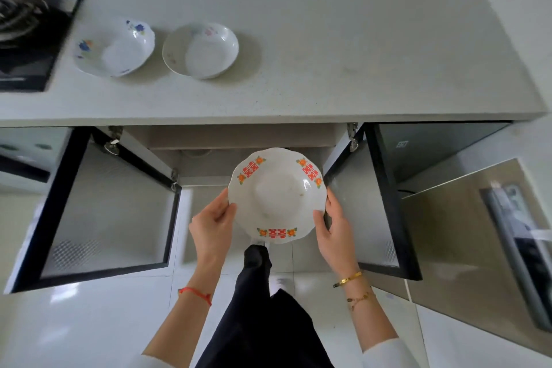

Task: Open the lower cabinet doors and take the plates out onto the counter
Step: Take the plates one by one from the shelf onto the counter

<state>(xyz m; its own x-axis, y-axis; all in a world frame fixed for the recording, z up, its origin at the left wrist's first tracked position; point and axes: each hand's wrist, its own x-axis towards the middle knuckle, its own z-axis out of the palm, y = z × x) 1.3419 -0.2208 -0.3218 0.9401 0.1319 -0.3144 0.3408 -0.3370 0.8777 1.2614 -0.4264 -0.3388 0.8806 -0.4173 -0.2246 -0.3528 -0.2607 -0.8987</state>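
White glazed plate (276, 194), scalloped rim, three red double-character motifs flanked by orange flowers; held in mid-air in front of the open lower cabinet, below the counter edge. Left hand (212, 225) grips its left rim, thumb on the upper face; right hand (334, 225) grips the right rim likewise. Red cord on the left wrist, gold bangle and chain on the right.

Left cabinet door (98, 209) and right cabinet door (373, 197), black-framed with frosted panels, both swung wide.

Pale speckled counter (328, 54) carries two further plates, side by side and just apart: blue-flowered plate (115, 48) on the left, faintly pink-flowered plate (200, 51) on the right. Black hob (33, 39) at the counter's left end.
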